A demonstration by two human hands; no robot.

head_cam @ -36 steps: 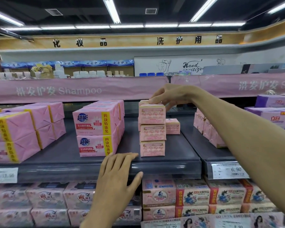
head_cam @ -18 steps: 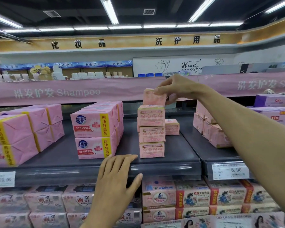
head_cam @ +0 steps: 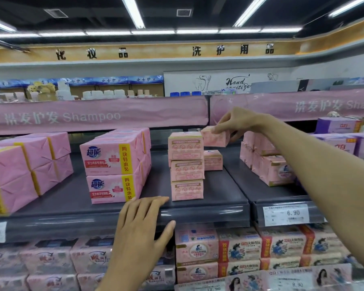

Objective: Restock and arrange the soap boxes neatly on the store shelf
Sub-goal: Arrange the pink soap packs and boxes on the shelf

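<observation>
My right hand (head_cam: pixel 237 122) pinches a small pink soap box (head_cam: pixel 215 138) in the air, just right of the top of a stack of three matching pink boxes (head_cam: pixel 187 166) on the dark grey shelf (head_cam: pixel 198 213). Another single pink box (head_cam: pixel 213 160) sits on the shelf behind the stack, below the held one. My left hand (head_cam: pixel 141 232) rests flat with straight fingers on the shelf's front edge, left of the stack.
Large pink four-packs (head_cam: pixel 116 164) stand left of the stack, and paper-wrapped pink packs (head_cam: pixel 29 164) farther left. Pink packs (head_cam: pixel 269 162) and purple boxes (head_cam: pixel 343 135) fill the right shelf section. A price tag (head_cam: pixel 286 214) reads 6.90. Soap boxes (head_cam: pixel 240 250) fill the lower shelf.
My right hand lifted the top box off the stack and carried it to the right and slightly down. The stack went from four boxes to three. My left hand stayed on the shelf edge.
</observation>
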